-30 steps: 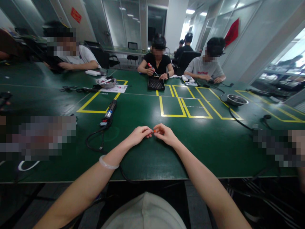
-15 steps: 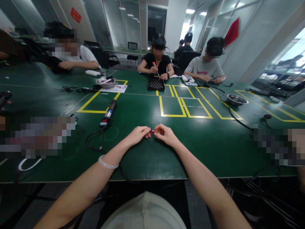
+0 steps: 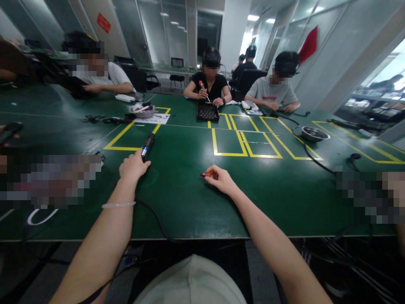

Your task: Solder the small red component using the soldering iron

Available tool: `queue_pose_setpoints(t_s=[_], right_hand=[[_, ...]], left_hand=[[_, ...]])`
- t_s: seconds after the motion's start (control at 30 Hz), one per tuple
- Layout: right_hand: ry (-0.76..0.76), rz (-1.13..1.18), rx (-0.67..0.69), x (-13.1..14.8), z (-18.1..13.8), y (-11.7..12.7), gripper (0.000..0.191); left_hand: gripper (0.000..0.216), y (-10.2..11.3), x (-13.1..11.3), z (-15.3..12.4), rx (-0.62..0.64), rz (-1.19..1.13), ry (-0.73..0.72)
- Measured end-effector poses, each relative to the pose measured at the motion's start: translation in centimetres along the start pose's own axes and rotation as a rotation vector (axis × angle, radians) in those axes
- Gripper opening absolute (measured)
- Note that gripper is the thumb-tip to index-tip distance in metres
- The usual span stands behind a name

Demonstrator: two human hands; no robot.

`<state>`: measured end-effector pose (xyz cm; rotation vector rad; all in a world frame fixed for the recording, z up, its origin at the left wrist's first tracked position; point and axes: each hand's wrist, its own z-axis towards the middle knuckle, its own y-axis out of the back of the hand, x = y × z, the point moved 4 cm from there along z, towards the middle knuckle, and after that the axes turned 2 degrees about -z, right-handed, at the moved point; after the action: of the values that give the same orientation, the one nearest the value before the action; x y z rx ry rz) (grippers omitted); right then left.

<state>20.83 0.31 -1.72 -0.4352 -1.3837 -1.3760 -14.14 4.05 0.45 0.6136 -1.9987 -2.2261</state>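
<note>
My left hand (image 3: 133, 165) lies palm down over the lower end of a black and silver electric screwdriver (image 3: 147, 146), thumb spread to one side. The screwdriver rests on the green table, its tip pointing away from me; the hand hides its cable end. Pinched between the fingertips of my right hand (image 3: 219, 179) is a small orange piece with a dark reddish end (image 3: 204, 174), just above the table. Its exact kind is too small to make out.
Yellow tape frames (image 3: 229, 154) mark the green table (image 3: 190, 211). A black cable (image 3: 155, 211) runs to the front edge. Across the table, a person works with a red-handled screwdriver (image 3: 203, 88) over a black tray (image 3: 208, 113). A round metal fan-like part (image 3: 314, 133) lies right.
My left hand has let go of the small orange piece and moved left onto the electric screwdriver. My right hand has stayed in place with the piece.
</note>
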Motion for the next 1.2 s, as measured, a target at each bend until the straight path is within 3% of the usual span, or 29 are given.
queue_pose_setpoints(t_s=[0.3, 0.5, 0.67, 0.83, 1.03, 1.2], right_hand=[[-0.004, -0.018, 0.018, 0.0, 0.0, -0.2, 0.018], [0.0, -0.025, 0.014, 0.1, 0.1, -0.4, 0.017], [0.022, -0.039, 0.019, 0.0, 0.1, -0.5, 0.018], [0.043, -0.06, 0.021, 0.2, 0.0, -0.5, 0.016], [0.041, -0.068, 0.03, 0.2, 0.0, -0.6, 0.015], [0.045, -0.116, 0.039, 0.0, 0.0, -0.8, 0.013]], left_hand=[[0.066, -0.2, -2.2, -1.4, 0.052, 0.156, -0.083], [0.062, -0.8, -6.5, -4.7, 0.012, 0.214, -0.266], [0.062, -1.8, -10.2, -7.6, 0.019, 0.162, -0.433], [0.069, -2.5, -12.7, -9.6, 0.111, 0.037, -0.585], [0.073, -3.0, -14.4, -11.7, 0.232, -0.09, -0.706], [0.071, -3.0, -14.6, -12.3, 0.231, -0.128, -0.717]])
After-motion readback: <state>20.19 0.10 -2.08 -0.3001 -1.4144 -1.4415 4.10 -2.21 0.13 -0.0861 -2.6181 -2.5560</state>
